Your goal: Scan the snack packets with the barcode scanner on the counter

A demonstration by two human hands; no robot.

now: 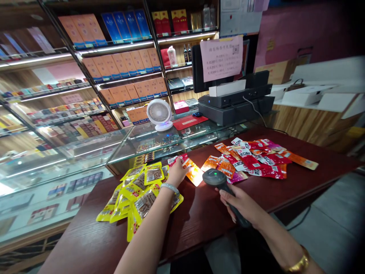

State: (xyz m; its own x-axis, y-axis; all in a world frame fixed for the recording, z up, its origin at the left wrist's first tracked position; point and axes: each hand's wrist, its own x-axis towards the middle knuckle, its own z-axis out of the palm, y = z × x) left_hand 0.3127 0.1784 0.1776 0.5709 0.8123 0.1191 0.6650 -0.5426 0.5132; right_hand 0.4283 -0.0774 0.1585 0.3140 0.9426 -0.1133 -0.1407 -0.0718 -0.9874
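Note:
My right hand [241, 201] is wrapped round the handle of a black barcode scanner [213, 178]. A small green light shows on top of the scanner's head, which points toward an orange snack packet [194, 173]. The fingers of my left hand [177, 173] are closed on that packet, though the hand itself partly hides them. Just behind them lies a red and white snack packet [182, 156]. Yellow snack packets with clear windows [142, 198] lie in a heap beside and under my left forearm. To the right spreads a pile of red, orange and pink packets [256, 156].
The packets lie on a dark red-brown tabletop [296, 182]. Behind it runs a glass display counter [119, 146] bearing a white fan [159, 114], a red mat [189, 121] and a monitor with a paper sign [222, 57]. Boxed goods fill the back shelves [116, 66].

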